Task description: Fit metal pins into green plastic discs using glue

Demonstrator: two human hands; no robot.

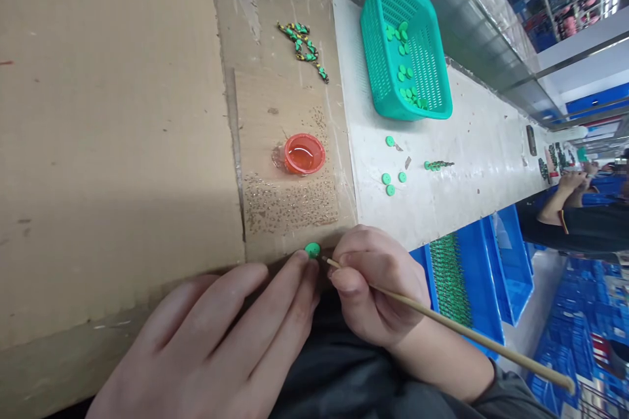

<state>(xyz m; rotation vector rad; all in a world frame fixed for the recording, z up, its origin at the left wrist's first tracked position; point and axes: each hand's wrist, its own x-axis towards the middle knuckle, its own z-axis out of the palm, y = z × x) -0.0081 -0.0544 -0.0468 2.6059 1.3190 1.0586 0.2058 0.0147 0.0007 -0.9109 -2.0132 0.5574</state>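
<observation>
My left hand [216, 334] pinches a small green disc [312, 250] between its fingertips at the table's near edge. Closed round a thin wooden stick [442, 315] is my right hand [378, 281], just right of the disc. The stick's tip points at the disc with a small gap between them. Beyond both hands, a red cup [304, 154] of clear liquid stands on a brown board dotted with many tiny specks. Several loose green discs [386, 179] lie on the white surface to the right.
A green basket [376, 59] with several green discs stands at the back. Beaded green and black pieces [305, 50] lie behind the cup. Blue bins [479, 275] sit right, below the table edge. A person [580, 222] works farther along the table.
</observation>
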